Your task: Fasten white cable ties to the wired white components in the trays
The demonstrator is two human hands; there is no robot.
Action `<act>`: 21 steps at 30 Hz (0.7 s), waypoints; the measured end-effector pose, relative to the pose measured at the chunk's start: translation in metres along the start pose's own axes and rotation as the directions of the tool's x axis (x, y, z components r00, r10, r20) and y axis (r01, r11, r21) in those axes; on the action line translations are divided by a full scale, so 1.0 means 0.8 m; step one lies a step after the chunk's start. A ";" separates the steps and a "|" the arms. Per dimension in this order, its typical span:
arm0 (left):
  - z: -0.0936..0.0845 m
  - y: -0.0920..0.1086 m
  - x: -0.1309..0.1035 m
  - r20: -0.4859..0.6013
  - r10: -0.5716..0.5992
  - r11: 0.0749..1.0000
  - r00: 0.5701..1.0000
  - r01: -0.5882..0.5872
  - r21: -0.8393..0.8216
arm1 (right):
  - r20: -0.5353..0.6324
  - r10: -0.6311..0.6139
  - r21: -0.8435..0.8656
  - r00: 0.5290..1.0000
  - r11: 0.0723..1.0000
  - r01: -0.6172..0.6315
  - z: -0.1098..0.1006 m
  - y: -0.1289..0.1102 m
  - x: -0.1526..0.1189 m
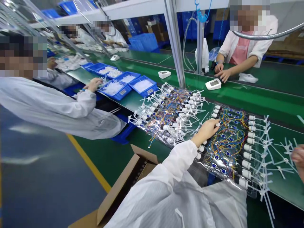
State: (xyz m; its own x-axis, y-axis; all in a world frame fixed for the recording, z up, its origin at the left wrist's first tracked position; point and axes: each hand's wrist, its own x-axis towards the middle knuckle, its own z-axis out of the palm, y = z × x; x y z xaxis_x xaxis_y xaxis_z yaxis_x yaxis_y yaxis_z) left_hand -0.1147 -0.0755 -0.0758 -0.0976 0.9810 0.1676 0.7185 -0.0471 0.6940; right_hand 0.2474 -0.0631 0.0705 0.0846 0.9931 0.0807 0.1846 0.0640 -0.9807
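Note:
My left hand is closed, thumb and fingers pinching a small white-ended cylindrical part at the left side of a clear plastic tray. Rows of black-and-white cylinders line both sides of this tray. Between them lie tangled yellow, blue and red wires with small blue circuit boards. White branching tubes stick out from the right-hand row. Only the fingers of my right hand show at the right edge, beside loose white tube pieces; whether they grip anything is not visible.
A second filled tray lies left of mine. Blue bins of white pieces stand beyond it. White devices sit on the green belt. An open cardboard box is below. Co-workers work left and across; a metal post rises ahead.

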 end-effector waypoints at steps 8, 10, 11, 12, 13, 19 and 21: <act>-0.005 0.007 0.001 -0.021 -0.026 0.999 0.999 0.027 0.038 | 0.434 0.019 -0.061 0.901 0.998 0.009 0.213 -0.008 0.049; -0.007 0.009 0.000 -0.031 -0.040 0.998 0.999 0.042 0.042 | 0.505 0.018 -0.054 0.863 0.998 0.011 0.246 0.016 0.058; -0.007 0.010 0.000 -0.032 -0.047 0.998 0.998 0.049 0.041 | 0.527 0.021 -0.053 0.849 0.999 0.008 0.257 0.029 0.061; -0.007 0.010 -0.001 -0.030 -0.054 0.998 0.998 0.055 0.039 | 0.536 0.026 -0.057 0.844 0.998 0.006 0.264 0.042 0.062; -0.007 0.010 -0.001 -0.026 -0.059 0.998 0.998 0.060 0.034 | 0.537 0.033 -0.065 0.843 0.998 0.003 0.268 0.053 0.062; -0.001 0.000 -0.002 0.004 -0.084 0.996 0.996 0.084 -0.016 | 0.541 0.096 -0.154 0.835 0.988 -0.014 0.268 0.081 0.060; 0.000 -0.002 -0.002 0.002 -0.091 0.996 0.996 0.091 -0.015 | 0.551 0.121 -0.177 0.825 0.984 -0.025 0.268 0.082 0.060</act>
State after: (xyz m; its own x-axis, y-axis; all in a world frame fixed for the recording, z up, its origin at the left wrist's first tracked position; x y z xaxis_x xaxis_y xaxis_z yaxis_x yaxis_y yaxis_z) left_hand -0.1158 -0.0768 -0.0767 -0.1610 0.9816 0.1024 0.6959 0.0393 0.7170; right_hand 0.0538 0.0102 -0.0281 -0.4479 0.8815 -0.1497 0.3531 0.0205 -0.9354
